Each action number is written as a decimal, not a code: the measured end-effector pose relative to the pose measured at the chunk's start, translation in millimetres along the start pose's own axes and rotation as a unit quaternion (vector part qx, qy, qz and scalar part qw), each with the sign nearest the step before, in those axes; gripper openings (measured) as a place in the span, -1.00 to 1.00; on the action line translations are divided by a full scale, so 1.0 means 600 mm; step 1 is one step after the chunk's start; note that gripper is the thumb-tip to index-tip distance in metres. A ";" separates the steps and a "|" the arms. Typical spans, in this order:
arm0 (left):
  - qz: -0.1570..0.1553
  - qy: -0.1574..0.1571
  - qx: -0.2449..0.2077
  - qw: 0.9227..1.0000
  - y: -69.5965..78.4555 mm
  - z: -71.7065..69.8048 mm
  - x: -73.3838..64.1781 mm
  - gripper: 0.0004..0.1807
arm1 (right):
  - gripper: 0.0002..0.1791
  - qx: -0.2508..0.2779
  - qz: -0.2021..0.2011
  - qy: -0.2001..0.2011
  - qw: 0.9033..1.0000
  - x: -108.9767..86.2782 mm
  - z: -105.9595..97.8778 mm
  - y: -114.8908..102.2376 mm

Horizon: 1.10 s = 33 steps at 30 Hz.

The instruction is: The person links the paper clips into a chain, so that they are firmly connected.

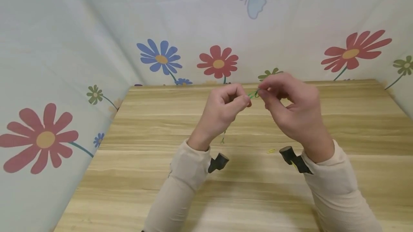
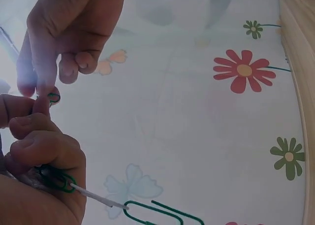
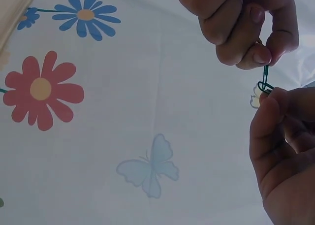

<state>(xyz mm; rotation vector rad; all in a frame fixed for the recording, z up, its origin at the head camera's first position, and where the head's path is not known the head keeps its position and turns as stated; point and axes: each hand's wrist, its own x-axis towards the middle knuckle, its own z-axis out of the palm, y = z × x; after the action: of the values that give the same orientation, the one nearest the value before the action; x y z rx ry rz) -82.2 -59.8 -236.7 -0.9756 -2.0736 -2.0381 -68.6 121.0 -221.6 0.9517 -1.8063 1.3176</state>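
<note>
Above the table, my left hand (image 1: 222, 108) pinches a green paper clip (image 1: 253, 95) between thumb and forefinger. Facing it, my right hand (image 1: 293, 106) pinches another green paper clip (image 3: 267, 89) by its end; the two clips meet in the short gap between the fingertips, partly hidden by them. From under the left hand's curled fingers hangs a chain, with a white paper clip (image 2: 93, 194) joined to a green paper clip (image 2: 157, 212) in the left wrist view. The rest of the chain is hidden in the palm.
A yellow paper clip (image 1: 271, 151) lies on the wooden table (image 1: 145, 174), near the right wrist's black camera mount (image 1: 295, 159). Another black mount (image 1: 219, 162) juts from the left wrist. A white flowered curtain (image 1: 193, 17) stands behind the table and along its left side.
</note>
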 end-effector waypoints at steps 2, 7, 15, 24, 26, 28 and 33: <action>0.000 0.000 -0.003 1.000 -0.002 0.000 0.000 -0.76 | -0.80 -0.041 -0.016 0.003 0.999 -0.002 0.003 0.001; -0.007 0.003 -0.015 1.000 -0.002 0.002 0.000 -0.77 | -0.78 -0.112 -0.046 -0.006 0.993 -0.006 0.010 0.007; -0.021 0.006 -0.031 0.999 -0.001 -0.002 -0.001 -0.75 | -0.71 -0.142 -0.026 -0.086 0.986 -0.008 -0.001 0.013; -0.020 -0.028 -0.003 0.999 -0.004 -0.011 0.002 -0.74 | -0.60 -0.023 0.068 -0.109 0.991 -0.002 -0.036 0.003; -0.027 -0.051 -0.005 0.998 -0.005 -0.013 0.001 -0.74 | -0.62 0.006 0.087 -0.104 0.991 -0.001 -0.040 -0.001; -0.033 -0.075 -0.010 0.997 -0.006 -0.015 0.001 -0.74 | -0.64 0.022 0.095 -0.099 0.990 -0.001 -0.041 -0.004; -0.038 -0.114 -0.026 0.992 -0.006 -0.013 -0.001 -0.73 | -0.65 0.016 0.078 -0.110 0.991 -0.001 -0.039 -0.006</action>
<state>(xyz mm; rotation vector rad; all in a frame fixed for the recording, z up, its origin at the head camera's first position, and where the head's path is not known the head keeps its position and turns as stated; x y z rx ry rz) -86.6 -67.0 -239.3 -1.2095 -2.2079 -2.1153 -62.5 143.0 -214.6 1.0233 -2.0692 1.3850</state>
